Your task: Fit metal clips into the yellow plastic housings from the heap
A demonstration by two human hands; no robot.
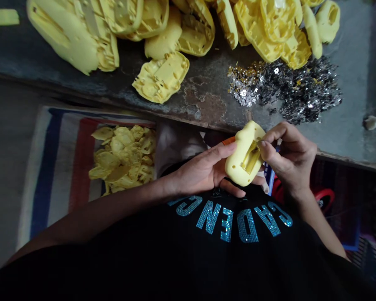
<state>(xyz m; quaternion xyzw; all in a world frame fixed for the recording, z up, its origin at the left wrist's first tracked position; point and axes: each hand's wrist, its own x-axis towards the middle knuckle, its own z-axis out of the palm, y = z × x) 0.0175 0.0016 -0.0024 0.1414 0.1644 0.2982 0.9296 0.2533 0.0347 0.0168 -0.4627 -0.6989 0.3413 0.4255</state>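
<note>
On the worn grey metal desk, beside a heap of small silver metal pieces, I see my left hand cupping a pale yellow moulded plastic shell just off the desk's edge, my right hand pinched at its slot, anything held hidden.

Open bench remains along the right edge and in a stained strip by the near edge, ahead of the right hand. A heap of small metal parts and yellow plastic shells obstruct the far side.
</note>
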